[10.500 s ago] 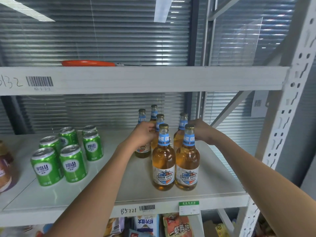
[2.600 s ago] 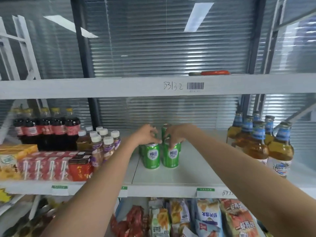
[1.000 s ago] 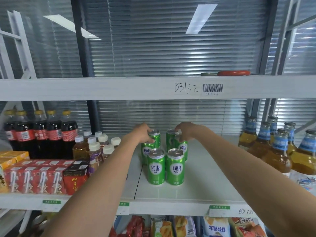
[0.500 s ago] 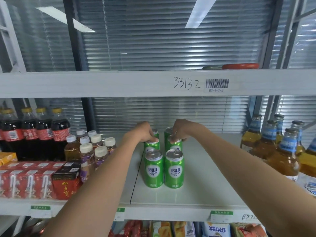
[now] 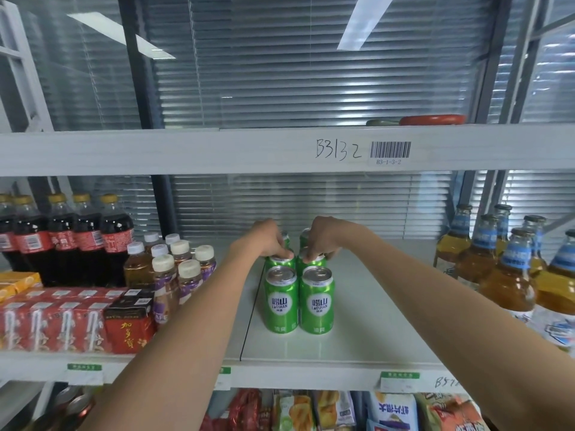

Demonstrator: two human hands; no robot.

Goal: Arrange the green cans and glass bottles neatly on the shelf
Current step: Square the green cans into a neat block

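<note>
Several green cans stand in two close columns on the white shelf (image 5: 357,331). The front pair, a left can (image 5: 281,301) and a right can (image 5: 316,301), faces me with white labels. Behind them my left hand (image 5: 270,239) grips the top of the second-row left can (image 5: 280,261), and my right hand (image 5: 320,237) grips the second-row right can (image 5: 312,262). More cans sit further back, mostly hidden by my hands. Amber glass bottles (image 5: 504,269) with blue neck labels stand grouped at the shelf's right end.
Dark cola bottles (image 5: 62,241), small tea bottles (image 5: 174,269) and red drink cartons (image 5: 74,321) fill the shelf's left side. An upper shelf beam (image 5: 217,150) crosses overhead with a red object (image 5: 432,119) on it. Snack bags (image 5: 342,409) sit below.
The view has moved closer and slightly left. Both hands stay on the second-row cans, which sit tight behind the front pair.
</note>
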